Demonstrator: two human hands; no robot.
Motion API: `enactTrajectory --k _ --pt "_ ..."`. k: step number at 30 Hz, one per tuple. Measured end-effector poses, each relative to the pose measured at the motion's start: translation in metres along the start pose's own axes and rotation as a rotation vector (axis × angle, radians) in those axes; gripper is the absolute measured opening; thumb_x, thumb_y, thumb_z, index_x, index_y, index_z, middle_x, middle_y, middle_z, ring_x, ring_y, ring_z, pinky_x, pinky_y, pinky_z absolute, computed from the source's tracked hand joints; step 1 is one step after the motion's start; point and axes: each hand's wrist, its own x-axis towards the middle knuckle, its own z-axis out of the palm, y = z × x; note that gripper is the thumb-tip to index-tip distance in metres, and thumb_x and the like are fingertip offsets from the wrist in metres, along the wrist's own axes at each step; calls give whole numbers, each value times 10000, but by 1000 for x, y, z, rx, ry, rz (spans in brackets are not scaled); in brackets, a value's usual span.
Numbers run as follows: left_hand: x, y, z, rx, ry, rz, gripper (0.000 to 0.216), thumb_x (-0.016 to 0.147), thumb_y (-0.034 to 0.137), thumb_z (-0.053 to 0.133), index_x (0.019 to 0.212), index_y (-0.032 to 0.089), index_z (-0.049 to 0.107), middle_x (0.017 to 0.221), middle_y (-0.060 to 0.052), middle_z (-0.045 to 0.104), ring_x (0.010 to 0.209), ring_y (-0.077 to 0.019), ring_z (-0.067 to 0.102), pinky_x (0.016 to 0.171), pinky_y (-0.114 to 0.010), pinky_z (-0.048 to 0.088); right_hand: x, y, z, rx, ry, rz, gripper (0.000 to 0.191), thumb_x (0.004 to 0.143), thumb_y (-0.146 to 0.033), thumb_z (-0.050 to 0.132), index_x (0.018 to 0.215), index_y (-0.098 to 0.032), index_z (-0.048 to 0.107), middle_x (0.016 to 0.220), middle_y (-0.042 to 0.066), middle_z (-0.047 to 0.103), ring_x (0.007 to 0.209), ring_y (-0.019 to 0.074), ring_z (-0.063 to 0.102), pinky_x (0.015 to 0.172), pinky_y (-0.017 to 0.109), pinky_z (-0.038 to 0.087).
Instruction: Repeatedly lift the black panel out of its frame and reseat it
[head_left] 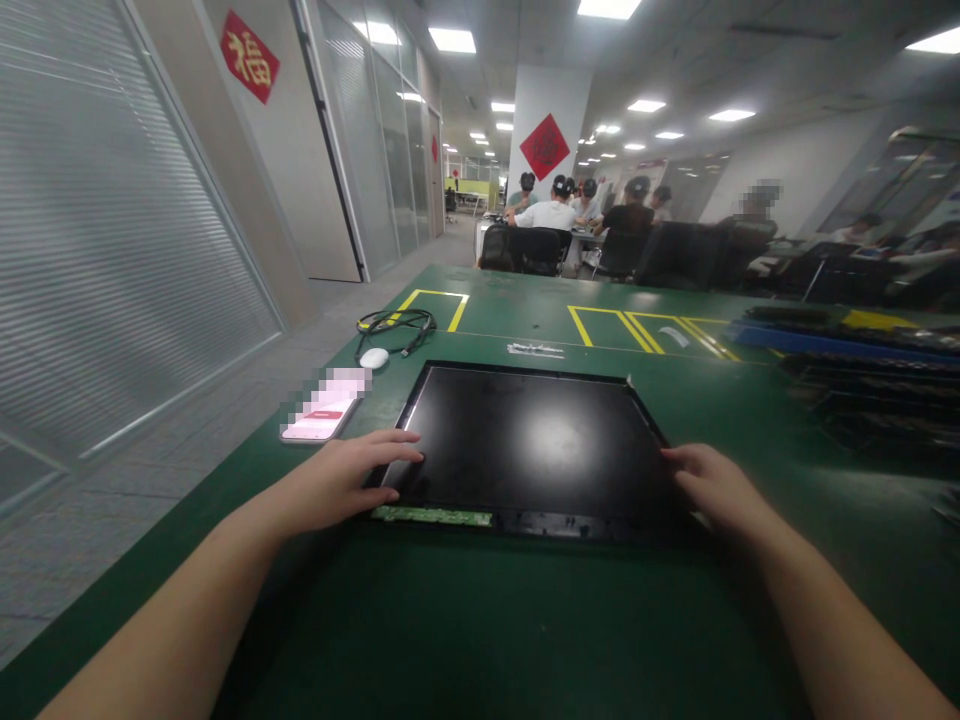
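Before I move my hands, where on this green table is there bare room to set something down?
Widest is the table on your side of the dark panel. Another patch lies between your right hand and the blurred stack. Crowded: beyond your left hand, with phone, white oval object and coiled cable.

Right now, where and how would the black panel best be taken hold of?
Probably by its left and right edges, one hand from each side: the black panel is wide, thin and lies flat, and its near edge carries a green strip best left alone. The left hand and right hand are at those sides.
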Motion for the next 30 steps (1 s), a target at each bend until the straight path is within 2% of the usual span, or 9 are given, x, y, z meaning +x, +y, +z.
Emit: enactTrajectory --k 5,10,13,16,20,24,30 --pt "1 1 0 4 -12 -3 453 833 291 640 1281 358 655 1510 -7 538 1318 -288 558 1058 -424 470 1 6 3 39 19 -2 450 694 -146 570 1103 -173 755 855 54 737 736 175 671 696 256 500" --pt "1 -1 1 8 -15 -42 485 826 304 643 1310 303 641 1526 -50 517 1357 -300 508 1109 -465 416 1 5 3 36 48 -11 446 674 -148 581 1082 -176 760 829 43 732 725 168 668 680 246 493" --pt "4 -5 3 -31 36 -95 509 822 436 662 1306 279 646 1514 -75 523 1332 -323 525 1075 -473 455 1 5 1 42 32 -5 439 672 -147 583 1071 -177 764 809 46 730 692 169 662 662 255 495" --pt "7 -8 6 -34 137 -122 504 867 542 577 1251 234 680 1454 -108 571 1264 -323 575 1016 -449 509 2 5 0 53 25 -7 434 681 -149 578 1072 -176 766 821 54 736 690 173 664 654 258 495" --pt "10 -8 7 108 228 -189 492 868 517 522 1172 187 726 1403 -148 601 1236 -348 586 1059 -485 465 2 4 -2 34 22 -19 423 671 -144 592 1052 -187 771 824 50 737 720 177 669 660 250 489" --pt "9 -6 6 202 183 -271 447 878 444 473 1116 193 756 1405 -152 600 1248 -348 583 1070 -483 451 0 3 -1 20 33 -16 432 694 -153 586 1087 -184 763 831 55 734 736 182 669 680 258 490" --pt "12 -5 11 296 95 -284 481 916 397 423 1218 190 735 1484 -167 530 1300 -354 555 1077 -481 445 0 -2 -3 -53 -2 11 464 727 -153 557 1150 -162 748 906 82 728 760 187 668 692 270 491"
